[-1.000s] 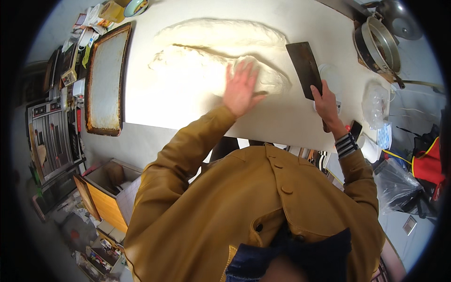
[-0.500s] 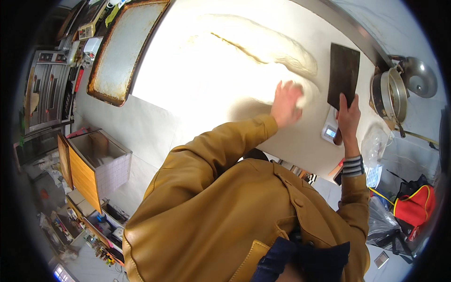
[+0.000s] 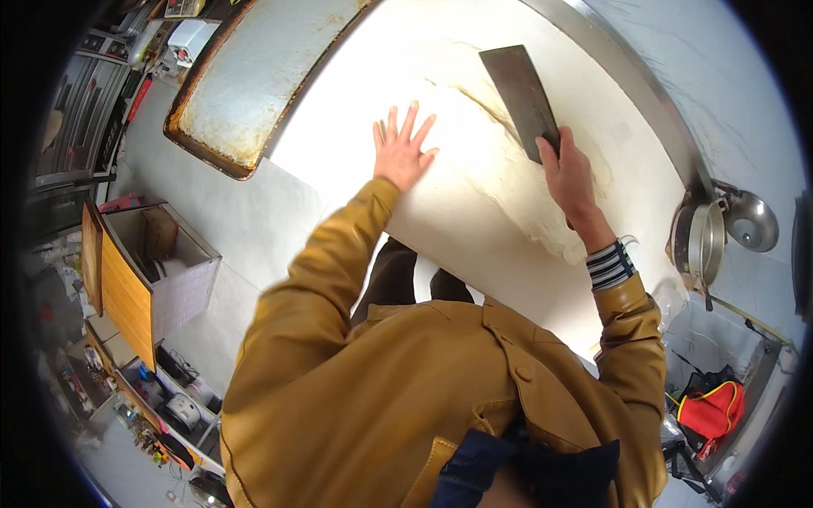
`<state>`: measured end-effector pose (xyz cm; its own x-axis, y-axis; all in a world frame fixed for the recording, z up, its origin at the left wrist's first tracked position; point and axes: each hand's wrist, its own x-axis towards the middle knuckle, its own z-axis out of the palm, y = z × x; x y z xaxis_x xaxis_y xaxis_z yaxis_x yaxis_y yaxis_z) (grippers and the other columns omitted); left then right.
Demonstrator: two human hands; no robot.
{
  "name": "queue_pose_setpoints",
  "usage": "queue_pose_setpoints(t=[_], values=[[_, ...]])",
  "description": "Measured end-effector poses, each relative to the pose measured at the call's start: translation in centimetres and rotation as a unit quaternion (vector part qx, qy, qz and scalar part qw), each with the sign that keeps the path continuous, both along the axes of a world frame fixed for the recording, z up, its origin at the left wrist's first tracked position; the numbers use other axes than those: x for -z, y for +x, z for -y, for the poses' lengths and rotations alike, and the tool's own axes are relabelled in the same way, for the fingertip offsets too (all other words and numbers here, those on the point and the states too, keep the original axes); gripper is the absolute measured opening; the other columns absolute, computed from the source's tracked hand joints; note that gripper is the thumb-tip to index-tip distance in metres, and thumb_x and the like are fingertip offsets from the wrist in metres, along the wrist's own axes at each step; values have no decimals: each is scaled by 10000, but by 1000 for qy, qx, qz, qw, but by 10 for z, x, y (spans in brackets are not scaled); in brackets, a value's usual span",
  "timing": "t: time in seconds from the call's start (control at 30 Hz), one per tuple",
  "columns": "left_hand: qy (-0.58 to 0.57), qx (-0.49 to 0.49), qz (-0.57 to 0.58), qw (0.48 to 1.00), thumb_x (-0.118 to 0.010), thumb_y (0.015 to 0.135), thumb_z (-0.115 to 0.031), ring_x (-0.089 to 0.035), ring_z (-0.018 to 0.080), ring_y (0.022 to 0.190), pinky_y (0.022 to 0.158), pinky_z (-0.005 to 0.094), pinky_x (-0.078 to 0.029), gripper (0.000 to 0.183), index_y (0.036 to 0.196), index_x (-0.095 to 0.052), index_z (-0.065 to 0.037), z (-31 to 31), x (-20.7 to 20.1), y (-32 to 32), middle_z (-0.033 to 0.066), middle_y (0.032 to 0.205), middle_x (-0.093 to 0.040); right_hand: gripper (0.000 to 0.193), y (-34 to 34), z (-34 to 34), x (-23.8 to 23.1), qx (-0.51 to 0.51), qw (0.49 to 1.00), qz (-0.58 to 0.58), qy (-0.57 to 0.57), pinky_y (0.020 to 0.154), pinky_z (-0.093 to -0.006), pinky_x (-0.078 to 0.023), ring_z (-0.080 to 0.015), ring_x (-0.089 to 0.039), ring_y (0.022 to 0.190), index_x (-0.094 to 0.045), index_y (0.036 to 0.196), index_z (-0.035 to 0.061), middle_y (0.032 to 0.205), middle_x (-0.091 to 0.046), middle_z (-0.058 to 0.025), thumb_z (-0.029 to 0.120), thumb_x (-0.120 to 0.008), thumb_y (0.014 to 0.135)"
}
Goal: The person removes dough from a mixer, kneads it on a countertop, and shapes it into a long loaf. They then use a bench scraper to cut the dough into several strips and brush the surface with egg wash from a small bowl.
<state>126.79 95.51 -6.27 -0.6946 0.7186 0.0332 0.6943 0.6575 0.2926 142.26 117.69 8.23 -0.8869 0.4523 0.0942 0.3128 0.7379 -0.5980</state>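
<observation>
My right hand (image 3: 569,176) grips the handle of a dark, broad-bladed cleaver (image 3: 518,95). The blade points away to the far left, over two long, pale lumps of dough (image 3: 508,182) lying side by side on a white worktop (image 3: 457,233). Left of the dough, my left hand (image 3: 401,159) has its fingers spread, palm down. Strong glare there hides where the dough ends, so I cannot tell whether this hand touches dough or worktop. Part of the dough is covered by the cleaver and my right hand.
A large rust-edged baking tray (image 3: 254,85) stands beyond the worktop's left edge. Metal pans (image 3: 707,241) and a steel bowl (image 3: 752,222) are at the right. An open wood-fronted cabinet (image 3: 157,279) is at lower left, and a red bag (image 3: 711,411) at lower right.
My left hand has moved left from the near end of the dough and spread its fingers. My right hand has carried the cleaver leftward, from beside the dough to over it.
</observation>
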Motion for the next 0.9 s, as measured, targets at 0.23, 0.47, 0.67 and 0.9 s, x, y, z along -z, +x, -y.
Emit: queue_pose_setpoints(t=[0.23, 0.47, 0.67, 0.9], values=[[404, -280, 278, 826, -716, 849, -209, -342, 416, 1294, 1106, 456, -322, 612, 1371, -433, -60, 15, 15, -8, 235, 1424, -327, 268, -81, 55, 18, -94, 975, 199, 33, 710, -505, -473, -423, -618, 818, -435, 1018, 41, 886, -645, -205, 303, -483, 998], [359, -294, 257, 848, -859, 666, -241, -383, 405, 1177, 1023, 455, -393, 825, 1319, -405, -21, -26, 13, -40, 218, 1349, -355, 230, -138, 56, 41, -176, 940, 281, 79, 732, -545, -469, -443, -623, 876, -406, 1040, 29, 918, -652, -218, 237, -486, 982], [273, -323, 295, 857, -846, 625, -190, -400, 436, 1142, 934, 486, -460, 780, 1260, -421, -32, -41, 4, -55, 174, 1325, -384, 275, -169, 52, 73, -206, 942, 250, 88, 694, -560, -453, -474, -607, 826, -383, 1041, 15, 854, -633, -270, 226, -539, 960], [364, -221, 288, 857, -819, 637, -109, -535, 367, 1009, 879, 422, -469, 483, 1035, -563, -11, -29, 10, -49, 179, 1075, -549, 267, -184, 61, 107, -170, 959, 209, 85, 691, -555, -460, -457, -616, 815, -413, 1051, 18, 848, -647, -248, 238, -535, 961]])
